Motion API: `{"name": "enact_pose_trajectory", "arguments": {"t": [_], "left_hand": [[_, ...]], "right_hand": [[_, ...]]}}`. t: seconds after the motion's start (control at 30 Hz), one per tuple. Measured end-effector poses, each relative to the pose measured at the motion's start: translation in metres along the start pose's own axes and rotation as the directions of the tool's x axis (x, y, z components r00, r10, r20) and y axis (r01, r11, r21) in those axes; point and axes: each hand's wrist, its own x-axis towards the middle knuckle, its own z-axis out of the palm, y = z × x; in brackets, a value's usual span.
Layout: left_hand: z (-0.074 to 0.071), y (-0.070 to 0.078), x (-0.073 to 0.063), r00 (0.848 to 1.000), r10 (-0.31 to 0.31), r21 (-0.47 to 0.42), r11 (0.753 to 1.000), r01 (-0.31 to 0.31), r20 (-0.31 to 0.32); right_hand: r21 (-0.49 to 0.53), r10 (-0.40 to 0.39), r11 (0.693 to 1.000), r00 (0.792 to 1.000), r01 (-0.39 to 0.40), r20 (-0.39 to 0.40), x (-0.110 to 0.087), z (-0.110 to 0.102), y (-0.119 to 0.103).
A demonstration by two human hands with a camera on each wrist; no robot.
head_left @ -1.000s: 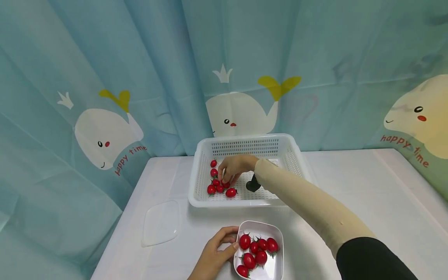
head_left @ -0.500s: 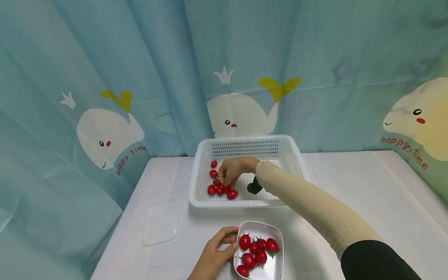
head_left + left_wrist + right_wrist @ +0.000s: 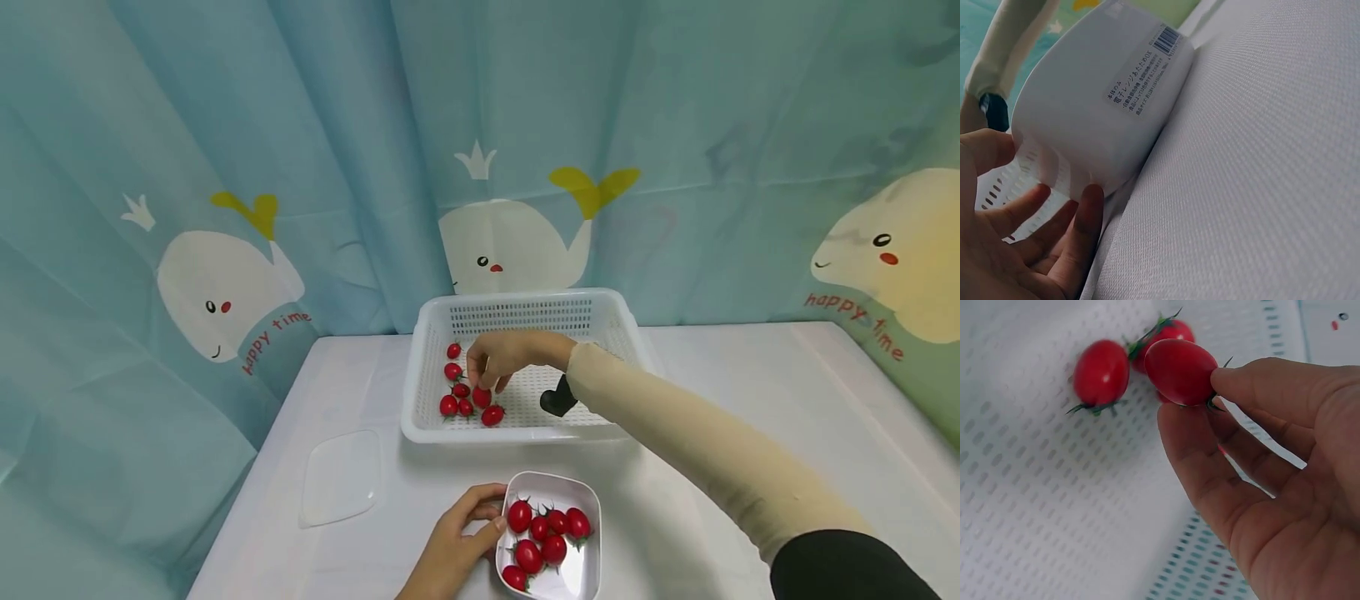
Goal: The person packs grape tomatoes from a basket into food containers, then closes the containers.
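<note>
My right hand (image 3: 498, 358) reaches into a white perforated basket (image 3: 517, 435) and pinches a cherry tomato (image 3: 1182, 372) between thumb and fingertips. Just behind that tomato, in the right wrist view, lie another cherry tomato (image 3: 1102, 374) on the basket floor and a partly hidden one. Several more sit along the basket's left side. My left hand (image 3: 456, 542) holds the left side of a small square white container (image 3: 581, 575), thumb near the rim and fingers against the wall. Several cherry tomatoes (image 3: 528, 556) with green stems lie in it. A printed label (image 3: 1147, 75) shows on its outer wall.
A translucent square lid (image 3: 341, 477) lies flat on the white-covered table (image 3: 765, 433), left of the container. Behind the basket hangs a blue-green curtain (image 3: 360, 167) with whale prints. My right forearm (image 3: 690, 442) crosses over the basket's front right rim.
My right hand has gone from reaching down among the tomatoes to lifting one slightly, and its forearm has shifted right. My left hand and the container stay together, with little movement.
</note>
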Motion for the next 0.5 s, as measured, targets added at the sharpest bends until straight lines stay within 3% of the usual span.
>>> {"name": "enact_pose_trajectory", "arguments": {"t": [0.23, 0.5], "left_hand": [[-0.001, -0.001, -0.002, 1.000, 0.010, 0.016, 1.000, -0.010, -0.006], [0.000, -0.001, -0.001, 1.000, 0.005, 0.013, 1.000, -0.005, -0.008]], "right_hand": [[-0.057, -0.113, 0.992, 0.992, 0.109, -0.065, -0.031, -0.002, -0.014], [-0.139, -0.258, 0.963, 0.939, 0.230, -0.229, -0.073, 0.006, -0.021]]}}
